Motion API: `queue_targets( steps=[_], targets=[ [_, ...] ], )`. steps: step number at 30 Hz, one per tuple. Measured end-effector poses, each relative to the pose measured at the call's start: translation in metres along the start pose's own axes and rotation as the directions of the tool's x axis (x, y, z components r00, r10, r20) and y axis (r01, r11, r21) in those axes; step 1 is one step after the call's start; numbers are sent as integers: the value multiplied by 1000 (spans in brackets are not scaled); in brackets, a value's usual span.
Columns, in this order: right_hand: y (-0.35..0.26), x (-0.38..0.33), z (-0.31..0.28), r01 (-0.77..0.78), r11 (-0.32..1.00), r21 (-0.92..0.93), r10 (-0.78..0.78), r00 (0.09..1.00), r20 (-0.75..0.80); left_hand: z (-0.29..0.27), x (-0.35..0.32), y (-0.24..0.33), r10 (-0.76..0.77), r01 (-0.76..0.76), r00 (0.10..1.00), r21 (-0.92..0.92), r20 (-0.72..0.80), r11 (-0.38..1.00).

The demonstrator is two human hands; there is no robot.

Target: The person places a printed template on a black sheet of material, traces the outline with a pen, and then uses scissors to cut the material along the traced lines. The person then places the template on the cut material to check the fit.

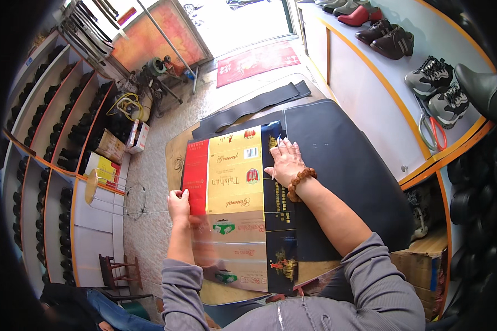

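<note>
A large sheet of flattened, printed cardboard packaging [232,190], with red, gold, copper and dark blue panels, lies on a black sheet of leather-like material [348,165]. My left hand [179,205] is closed at the cardboard's left edge, thumb and curled fingers pinching it. My right hand [286,161] lies flat with its fingers stretched out, across the cardboard's dark right strip and the black sheet. A thin whitish stick [273,174] shows beside the right thumb; whether the hand grips it is hidden. A brown beaded bracelet [301,183] circles my right wrist.
Long black strips [248,107] lie along the table's far side. To the right, a white counter [364,99] carries several shoes and red-handled scissors [438,132]. Shelves of dark shoe parts [55,121] line the left. Someone in jeans [116,311] sits at lower left.
</note>
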State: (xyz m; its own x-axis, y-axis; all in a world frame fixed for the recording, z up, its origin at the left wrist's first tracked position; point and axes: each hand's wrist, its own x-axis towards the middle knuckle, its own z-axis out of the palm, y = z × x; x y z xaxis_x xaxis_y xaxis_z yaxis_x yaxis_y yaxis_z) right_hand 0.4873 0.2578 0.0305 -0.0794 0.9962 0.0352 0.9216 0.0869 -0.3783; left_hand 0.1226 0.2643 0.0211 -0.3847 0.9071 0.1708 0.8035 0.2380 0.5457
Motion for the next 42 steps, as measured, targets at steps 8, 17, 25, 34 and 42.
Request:
queue_targets(
  steps=[8, 17, 25, 34, 42],
  targets=[
    [-3, 0, -2, -22, 1000, 13, 21, 1000, 16, 4, 0, -4, -41, 40, 997, -15, -58, 999],
    [-2, -1, -7, -38, 998, 58, 36, 999, 34, 12, 7, -11, -51, 57, 997, 98, -66, 994],
    [-1, -1, -6, -35, 998, 51, 33, 999, 44, 14, 14, -15, -36, 42, 998, 121, -52, 992],
    [-1, 0, -2, -39, 999, 34, 38, 999, 35, 10, 10, -5, -8, 17, 999, 189, -48, 982],
    [-2, 0, -1, -44, 999, 20, 43, 999, 27, 9, 8, -2, 7, 7, 998, 217, -64, 976]
  ],
)
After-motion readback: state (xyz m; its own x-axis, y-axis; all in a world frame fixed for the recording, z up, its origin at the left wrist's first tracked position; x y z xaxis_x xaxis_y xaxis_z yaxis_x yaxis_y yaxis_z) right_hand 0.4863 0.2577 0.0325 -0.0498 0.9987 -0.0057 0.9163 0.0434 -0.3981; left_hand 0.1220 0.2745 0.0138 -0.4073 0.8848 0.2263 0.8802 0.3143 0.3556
